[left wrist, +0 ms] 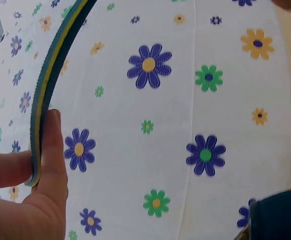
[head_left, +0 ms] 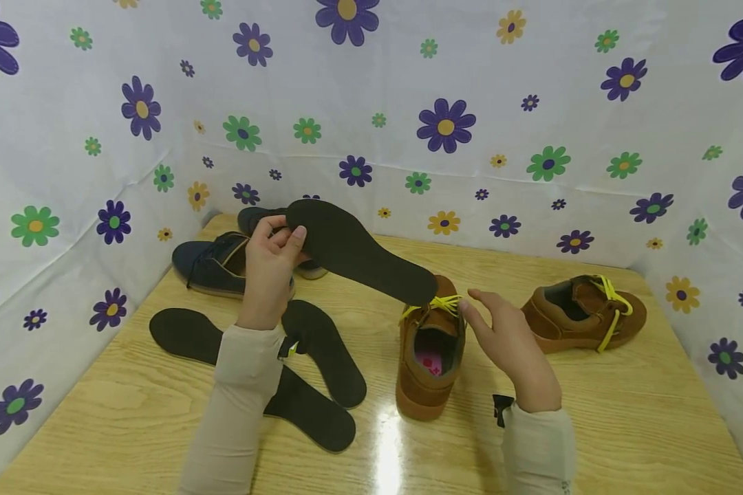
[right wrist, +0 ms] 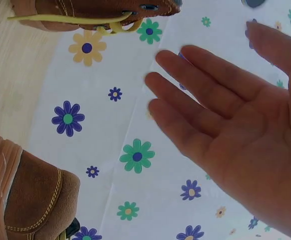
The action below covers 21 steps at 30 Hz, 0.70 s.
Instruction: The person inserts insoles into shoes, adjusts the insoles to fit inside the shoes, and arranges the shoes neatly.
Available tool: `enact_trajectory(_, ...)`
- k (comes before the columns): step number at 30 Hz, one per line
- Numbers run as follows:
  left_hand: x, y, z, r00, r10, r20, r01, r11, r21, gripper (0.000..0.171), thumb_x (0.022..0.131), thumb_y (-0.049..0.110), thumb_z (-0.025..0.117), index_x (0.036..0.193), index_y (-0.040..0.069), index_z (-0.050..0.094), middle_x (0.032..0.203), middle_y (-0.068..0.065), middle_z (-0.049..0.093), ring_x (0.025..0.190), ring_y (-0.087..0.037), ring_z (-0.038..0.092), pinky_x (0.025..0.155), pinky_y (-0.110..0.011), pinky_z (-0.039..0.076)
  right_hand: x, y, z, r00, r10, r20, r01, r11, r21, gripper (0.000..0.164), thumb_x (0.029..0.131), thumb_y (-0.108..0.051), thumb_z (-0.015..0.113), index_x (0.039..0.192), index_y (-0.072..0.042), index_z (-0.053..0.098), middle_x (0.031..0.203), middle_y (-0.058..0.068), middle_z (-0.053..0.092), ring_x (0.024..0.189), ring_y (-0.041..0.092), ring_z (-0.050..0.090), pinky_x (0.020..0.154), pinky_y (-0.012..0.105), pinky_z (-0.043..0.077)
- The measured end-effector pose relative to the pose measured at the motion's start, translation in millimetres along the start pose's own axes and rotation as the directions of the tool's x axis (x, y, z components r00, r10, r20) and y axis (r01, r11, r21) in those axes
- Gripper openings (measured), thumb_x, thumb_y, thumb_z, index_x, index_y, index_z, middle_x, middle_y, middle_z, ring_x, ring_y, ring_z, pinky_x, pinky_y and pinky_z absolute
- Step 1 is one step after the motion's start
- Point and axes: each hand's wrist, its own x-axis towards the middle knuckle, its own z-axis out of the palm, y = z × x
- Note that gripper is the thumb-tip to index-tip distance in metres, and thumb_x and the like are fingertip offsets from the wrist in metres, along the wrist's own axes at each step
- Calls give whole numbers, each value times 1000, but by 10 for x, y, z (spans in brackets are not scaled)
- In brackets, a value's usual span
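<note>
My left hand [head_left: 274,265] pinches one end of a black insole [head_left: 359,251] between thumb and fingers, and holds it raised and slanting down to the right. In the left wrist view the insole [left wrist: 48,75] appears edge-on, with layered green and yellow edges. Its lower end overlaps the front of a brown shoe [head_left: 430,364] with yellow laces, whose toe is partly hidden. A pink patch shows inside that shoe. My right hand [head_left: 501,330] is just right of the shoe, holding nothing; in the right wrist view its fingers [right wrist: 200,95] are nearly straight.
Another brown shoe [head_left: 585,309] with yellow laces lies at the right. Two more black insoles [head_left: 325,350] lie crossed on the wooden table [head_left: 650,426], partly behind the left sleeve. Dark blue shoes [head_left: 207,265] stand at the back left. A flowered cloth [head_left: 378,89] hangs behind.
</note>
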Motion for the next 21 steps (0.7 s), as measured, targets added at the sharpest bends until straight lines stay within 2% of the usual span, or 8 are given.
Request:
enact_trajectory(5, -51, -62, 125, 1000, 24, 16, -23, 997, -70, 22, 96, 6, 58, 116, 4, 49, 101, -6, 64, 80, -14, 66, 76, -26, 54, 39, -18, 56, 991, -47, -126, 55, 997, 55, 71, 102, -47, 36, 149, 7, 38, 151, 25, 37, 141, 43, 30, 111, 56, 24)
enact_trajectory(8, -72, -95, 189, 999, 20, 27, -17, 993, -119, 21, 96, 4, 57, 115, 4, 48, 99, -6, 65, 81, -14, 66, 77, -27, 55, 49, -39, 88, 977, -78, -200, 102, 989, 111, 67, 104, -42, 34, 151, 6, 34, 152, 23, 35, 141, 42, 30, 112, 55, 23)
enact_trajectory(11, -89, -124, 245, 999, 19, 31, -14, 985, -172, 19, 96, 3, 56, 114, 4, 49, 99, -6, 65, 80, -14, 67, 77, -28, 55, 50, -72, 119, 958, -112, -265, 169, 965, 202, 60, 105, -35, 34, 152, 4, 34, 152, 19, 38, 140, 39, 34, 111, 54, 26)
enact_trajectory(14, -109, -149, 296, 999, 25, 38, -16, 973, -230, 18, 96, 1, 55, 113, 4, 50, 99, -8, 65, 79, -15, 67, 76, -29, 55, 38, -126, 142, 940, -135, -312, 237, 919, 316, 54, 106, -29, 35, 151, 1, 37, 148, 14, 44, 138, 32, 39, 110, 49, 31)
enact_trajectory(16, -124, -164, 326, 998, 28, 49, -14, 966, -259, 18, 96, 1, 55, 113, 4, 50, 99, -8, 64, 81, -15, 67, 76, -29, 55, 29, -169, 150, 936, -126, -329, 262, 874, 410, 52, 105, -26, 39, 150, 1, 39, 146, 12, 47, 138, 25, 40, 110, 42, 33)
enact_trajectory(19, -152, -187, 368, 997, 29, 73, -7, 957, -291, 18, 97, 1, 54, 114, 4, 49, 99, -8, 62, 83, -16, 66, 77, -28, 55, 10, -237, 147, 942, -62, -330, 247, 794, 556, 50, 102, -23, 49, 146, 0, 46, 142, 7, 50, 132, 17, 45, 106, 30, 38)
enact_trajectory(21, -174, -201, 396, 996, 30, 86, -2, 952, -305, 18, 97, 1, 53, 114, 4, 48, 100, -8, 61, 85, -16, 65, 78, -29, 55, -5, -279, 140, 949, 9, -314, 208, 730, 651, 49, 98, -22, 58, 141, 0, 51, 135, 6, 56, 124, 14, 54, 100, 26, 43)
